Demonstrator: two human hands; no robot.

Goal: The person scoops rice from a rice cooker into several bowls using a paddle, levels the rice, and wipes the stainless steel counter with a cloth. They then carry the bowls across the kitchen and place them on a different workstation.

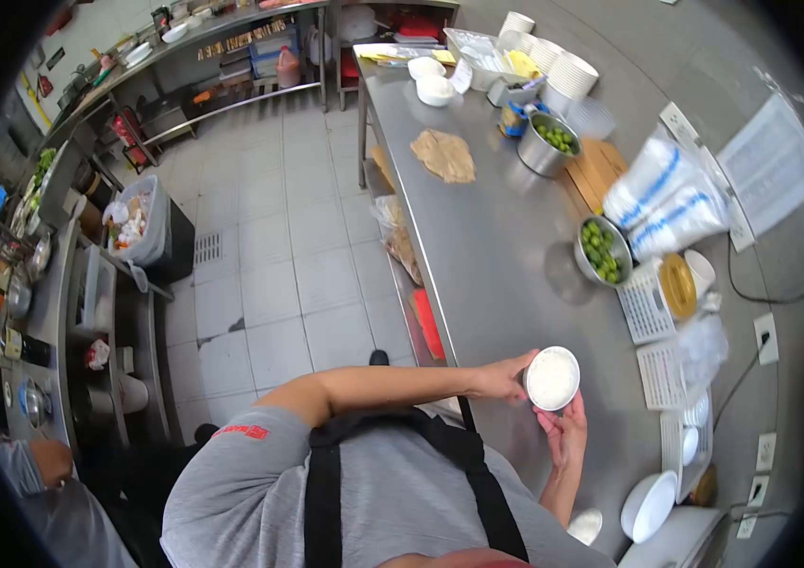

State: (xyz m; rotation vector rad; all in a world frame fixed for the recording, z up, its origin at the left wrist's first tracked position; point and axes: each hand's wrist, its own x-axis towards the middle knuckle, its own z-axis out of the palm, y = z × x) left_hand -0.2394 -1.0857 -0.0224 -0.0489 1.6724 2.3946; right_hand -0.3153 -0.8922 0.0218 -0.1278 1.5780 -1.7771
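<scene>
A small white bowl [552, 378] is held just above the steel counter [487, 237], near its front edge. My left hand [501, 380] grips the bowl's left rim, the arm reaching across from my grey-sleeved shoulder. My right hand [564, 434] cups the bowl from below, fingers against its underside. The bowl's inside looks white; I cannot tell whether anything is in it.
On the counter are two metal bowls of green pieces [603, 250] [550, 142], a brown flatbread [444, 155], white racks [649, 303], plastic bags [662, 199], stacked white bowls [567, 74] and a white bowl [649, 505]. A lined bin [137, 227] stands on the tiled floor. Another person's arm [42, 464] is at far left.
</scene>
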